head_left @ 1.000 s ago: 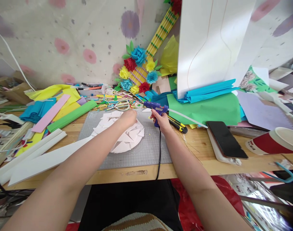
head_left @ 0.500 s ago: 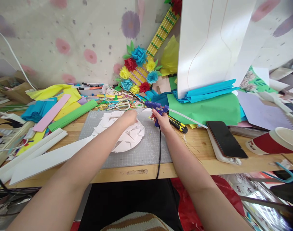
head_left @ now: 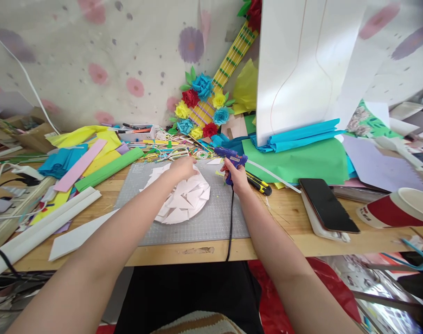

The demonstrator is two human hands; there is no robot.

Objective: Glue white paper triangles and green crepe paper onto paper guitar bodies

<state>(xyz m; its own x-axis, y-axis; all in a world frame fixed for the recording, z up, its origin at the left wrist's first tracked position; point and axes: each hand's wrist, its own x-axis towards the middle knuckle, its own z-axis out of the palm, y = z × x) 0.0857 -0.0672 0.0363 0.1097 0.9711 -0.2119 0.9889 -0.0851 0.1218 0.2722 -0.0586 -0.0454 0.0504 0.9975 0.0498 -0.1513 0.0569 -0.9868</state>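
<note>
A round white piece, covered in overlapping torn or cut angular paper bits, lies on the grey cutting mat. Over its far part is my left hand, fingers curled down and closed; the fingertips and whatever they grip are hidden. My right hand is wrapped round the handle of a blue hot glue gun, its nozzle pointing left and away. A white glue stick sticks out of the gun's back, and a black cord hangs down over the table edge. Beneath my left forearm rests a long white strip.
Beside the gun lies a yellow and black utility knife. Scissors and paper scraps crowd the mat's far side. A phone and paper cup stand right. Behind leans a paper-flowered guitar and a white board.
The long white strip has slid right, further under my left forearm. My left hand has shifted slightly left over the white disc. The glue gun stays in my right hand. The view moved a little.
</note>
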